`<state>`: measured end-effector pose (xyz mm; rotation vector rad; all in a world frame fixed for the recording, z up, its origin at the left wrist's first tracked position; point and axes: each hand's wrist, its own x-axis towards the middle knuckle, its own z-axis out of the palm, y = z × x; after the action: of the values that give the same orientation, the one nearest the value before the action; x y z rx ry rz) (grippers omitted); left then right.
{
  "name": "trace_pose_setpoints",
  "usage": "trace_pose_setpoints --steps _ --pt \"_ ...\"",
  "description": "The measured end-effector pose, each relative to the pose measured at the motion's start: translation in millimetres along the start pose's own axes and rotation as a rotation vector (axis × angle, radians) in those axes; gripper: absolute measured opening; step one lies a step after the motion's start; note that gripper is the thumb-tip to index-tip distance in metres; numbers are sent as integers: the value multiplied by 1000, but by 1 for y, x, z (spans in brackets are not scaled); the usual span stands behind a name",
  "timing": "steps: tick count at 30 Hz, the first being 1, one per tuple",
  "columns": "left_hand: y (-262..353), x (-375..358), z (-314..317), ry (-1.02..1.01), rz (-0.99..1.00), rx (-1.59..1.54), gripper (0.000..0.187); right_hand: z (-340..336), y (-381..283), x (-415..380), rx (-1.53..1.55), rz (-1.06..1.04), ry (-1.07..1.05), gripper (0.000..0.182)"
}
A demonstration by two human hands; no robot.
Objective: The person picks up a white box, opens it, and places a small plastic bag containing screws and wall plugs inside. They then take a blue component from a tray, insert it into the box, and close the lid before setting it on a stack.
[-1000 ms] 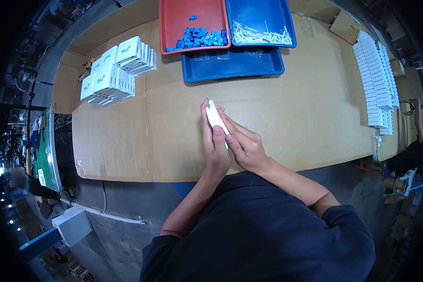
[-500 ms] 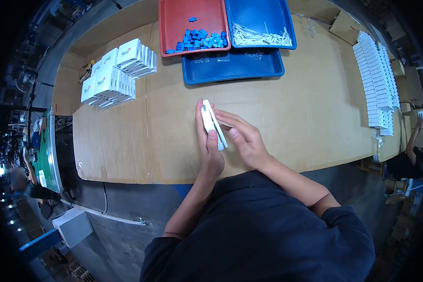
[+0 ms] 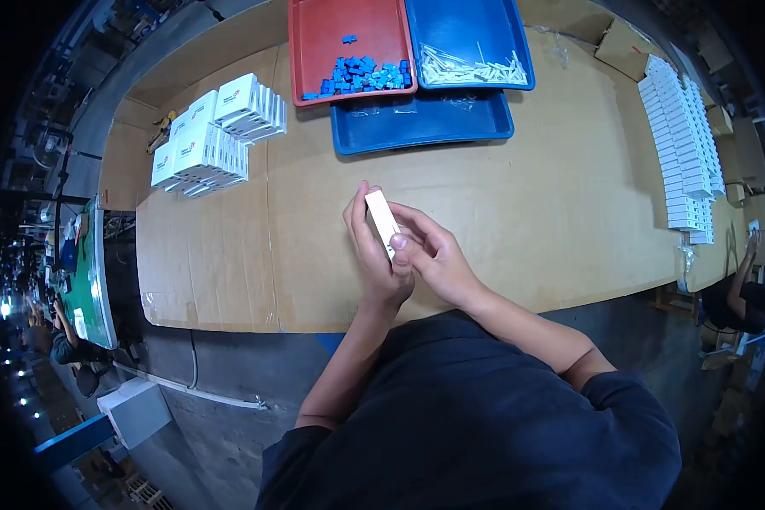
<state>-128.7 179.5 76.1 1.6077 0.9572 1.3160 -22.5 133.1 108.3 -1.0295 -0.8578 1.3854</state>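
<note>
A slim white box (image 3: 381, 214) stands on edge between my two hands, its narrow side facing up. My left hand (image 3: 372, 259) wraps it from the left and below, fingers along its far side. From the right, my right hand (image 3: 442, 262) closes on the box, with the thumb pressed on its near end and the fingers curled behind it. Both hands are above the cardboard-covered table (image 3: 331, 293), near its front edge. The palms hide the box's lower part.
White boxes (image 3: 194, 144) with printed fronts are stacked at left, more white boxes (image 3: 676, 140) at right. A red tray (image 3: 348, 17) holds blue pieces; a blue tray (image 3: 467, 30) holds thin white pieces. Another blue tray (image 3: 425, 132) sits below. Other people (image 3: 748, 293) are at both sides.
The gap along the box's side no longer shows, and the box has turned so its narrow side faces up. My right hand has moved left and closed onto it.
</note>
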Motion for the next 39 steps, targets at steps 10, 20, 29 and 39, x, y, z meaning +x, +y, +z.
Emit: trace_pose_setpoints --steps 10,20,29,39 --pt "-14 -2 5 75 103 38 114 6 5 0 32 4 77 49" --pt "-19 -3 11 172 179 -100 87 12 10 -8 -69 -103 88 47" --pt "-15 -6 9 185 173 -137 85 10 7 -12 -209 -159 56 43" --pt "-6 -14 3 207 121 -66 83 11 12 -17 -252 -149 39 43"
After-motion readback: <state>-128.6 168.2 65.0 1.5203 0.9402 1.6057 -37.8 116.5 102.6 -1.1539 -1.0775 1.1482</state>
